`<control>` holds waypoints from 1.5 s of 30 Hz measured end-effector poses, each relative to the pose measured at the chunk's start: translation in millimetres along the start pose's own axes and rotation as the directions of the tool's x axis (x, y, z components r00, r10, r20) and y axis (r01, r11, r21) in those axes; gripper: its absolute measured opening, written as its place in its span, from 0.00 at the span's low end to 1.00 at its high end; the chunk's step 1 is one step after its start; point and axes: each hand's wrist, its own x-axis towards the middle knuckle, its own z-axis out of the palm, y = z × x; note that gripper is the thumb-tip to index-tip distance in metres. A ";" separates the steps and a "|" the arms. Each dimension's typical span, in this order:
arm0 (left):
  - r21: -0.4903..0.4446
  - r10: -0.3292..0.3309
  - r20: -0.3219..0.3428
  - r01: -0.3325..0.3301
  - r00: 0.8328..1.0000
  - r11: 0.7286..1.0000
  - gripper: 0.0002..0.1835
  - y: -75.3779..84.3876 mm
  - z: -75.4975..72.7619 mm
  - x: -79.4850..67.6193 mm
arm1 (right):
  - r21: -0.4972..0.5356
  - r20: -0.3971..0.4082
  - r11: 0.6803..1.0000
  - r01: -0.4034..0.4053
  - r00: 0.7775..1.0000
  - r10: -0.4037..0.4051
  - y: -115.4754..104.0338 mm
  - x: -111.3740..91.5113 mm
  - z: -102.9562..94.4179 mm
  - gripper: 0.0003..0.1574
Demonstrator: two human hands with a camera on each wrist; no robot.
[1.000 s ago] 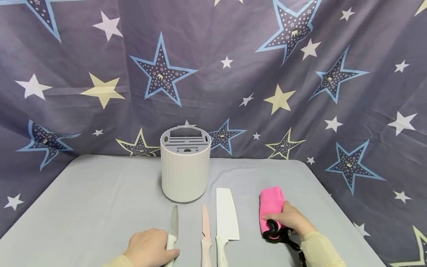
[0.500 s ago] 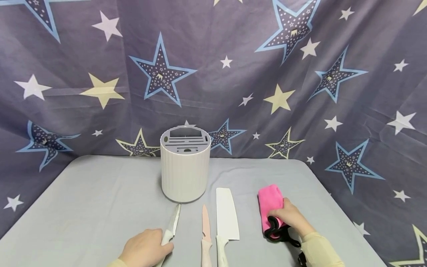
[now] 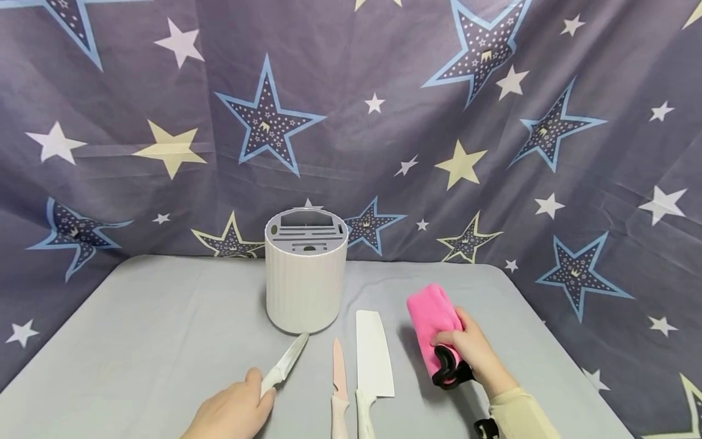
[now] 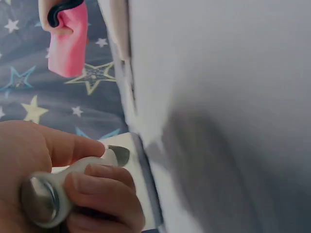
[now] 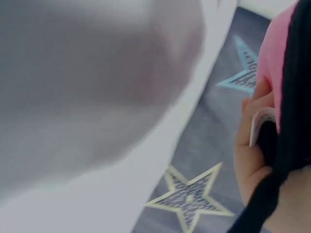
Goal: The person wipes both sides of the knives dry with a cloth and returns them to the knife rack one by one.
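My left hand [image 3: 233, 405] grips the pale handle of a kitchen knife [image 3: 292, 358]. Its grey blade slants up to the right, the tip overlapping the foot of the knife block in the head view. The left wrist view shows the fingers wrapped around the handle [image 4: 80, 179], whose metal end cap faces the camera. My right hand [image 3: 474, 350] holds a folded pink cloth [image 3: 430, 317] with a black band [image 3: 448, 367] at its near end. The cloth is raised and tilted to the left, its shadow falling on the table below. Black strap partly hides the right hand in the right wrist view.
A white ribbed round knife block [image 3: 305, 289] with a slotted grey top stands at the table's back. A pink-bladed knife [image 3: 339, 372] and a white cleaver [image 3: 374, 353] lie side by side between the hands. A star-patterned curtain [image 3: 351, 152] hangs behind the grey table [image 3: 164, 323].
The left hand has drawn the knife left and turned it, so the blade slants right instead of nearly straight ahead. My right hand has lifted the pink cloth off the table, moving it leftward.
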 end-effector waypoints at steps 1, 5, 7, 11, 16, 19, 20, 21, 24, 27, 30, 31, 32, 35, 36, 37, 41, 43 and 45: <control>-0.008 0.002 -0.006 -0.002 1.000 1.000 0.13 1.5 -1.9 -1.1 | 0.011 0.003 1.000 0.008 1.000 -0.009 -5.2 -2.0 1.7 0.42; -0.043 0.008 -0.032 -0.009 0.999 0.999 0.12 8.6 -10.2 -3.9 | 0.074 0.026 0.997 0.037 0.999 -0.039 -23.5 -10.4 9.9 0.43; -0.052 0.014 -0.044 -0.016 0.999 0.999 0.12 11.9 -13.4 -4.2 | 0.096 0.031 0.994 0.047 0.998 -0.050 -30.8 -14.3 14.8 0.42; -0.054 0.029 -0.075 -0.033 0.997 0.998 0.11 17.4 -17.5 -3.6 | 0.100 0.026 0.992 0.078 0.996 -0.081 -41.6 -21.0 25.4 0.40; -0.078 0.053 -0.117 -0.062 0.992 0.995 0.11 22.1 -19.0 -1.7 | 0.071 0.008 0.988 0.136 0.991 -0.137 -49.1 -26.7 40.4 0.39; -0.094 0.068 -0.143 -0.082 0.987 0.992 0.11 25.6 -19.5 -0.7 | 0.077 0.007 0.983 0.168 0.986 -0.169 -52.8 -29.2 49.4 0.39; -0.094 0.076 -0.153 -0.091 0.985 0.991 0.11 26.8 -19.6 -0.2 | 0.078 0.005 0.981 0.179 0.984 -0.180 -53.9 -29.9 52.1 0.40; -0.091 0.085 -0.167 -0.101 0.982 0.991 0.10 28.3 -20.0 0.1 | 0.081 0.003 0.978 0.190 0.982 -0.191 -55.3 -30.8 54.8 0.40; -0.074 0.115 -0.209 -0.133 0.971 0.988 0.10 32.6 -21.3 1.3 | 0.086 0.002 0.971 0.223 0.975 -0.224 -58.8 -32.2 61.6 0.40; -0.055 0.144 -0.246 -0.163 0.959 0.985 0.10 35.8 -22.6 3.1 | 0.078 0.000 0.965 0.249 0.968 -0.250 -62.2 -33.1 67.4 0.40; -0.057 0.158 -0.265 -0.179 0.951 0.982 0.09 40.0 -24.6 4.2 | 0.063 0.007 0.963 0.262 0.965 -0.263 -65.3 -34.5 72.5 0.40; -0.058 0.163 -0.273 -0.186 0.948 0.981 0.09 41.6 -25.2 4.5 | 0.056 0.009 0.962 0.267 0.964 -0.267 -66.3 -35.5 74.1 0.40; -0.060 0.169 -0.281 -0.193 0.945 0.979 0.09 43.4 -25.8 4.8 | 0.051 0.011 0.961 0.271 0.962 -0.272 -67.3 -36.6 75.7 0.40; -0.069 0.181 -0.291 -0.210 0.939 0.975 0.09 49.3 -26.7 5.3 | 0.047 0.017 0.955 0.292 0.956 -0.293 -69.8 -39.4 80.9 0.40; -0.068 0.187 -0.295 -0.216 0.937 0.974 0.09 51.1 -26.6 5.7 | 0.047 0.017 0.952 0.301 0.953 -0.302 -70.3 -40.2 82.7 0.39; -0.071 0.190 -0.298 -0.220 0.935 0.973 0.09 52.8 -26.4 5.9 | 0.046 0.016 0.949 0.311 0.950 -0.312 -70.9 -41.0 84.4 0.39; -0.091 0.182 -0.296 -0.217 0.938 0.972 0.09 59.0 -25.9 6.6 | 0.052 0.022 0.938 0.343 0.938 -0.345 -73.4 -43.6 90.7 0.38; -0.100 0.174 -0.292 -0.211 0.940 0.972 0.09 62.1 -26.2 7.4 | 0.052 0.028 0.932 0.358 0.933 -0.360 -74.5 -44.9 93.2 0.38; -0.101 0.172 -0.293 -0.209 0.941 0.973 0.09 64.7 -26.2 8.3 | 0.048 0.036 0.927 0.372 0.927 -0.374 -75.0 -46.1 95.6 0.39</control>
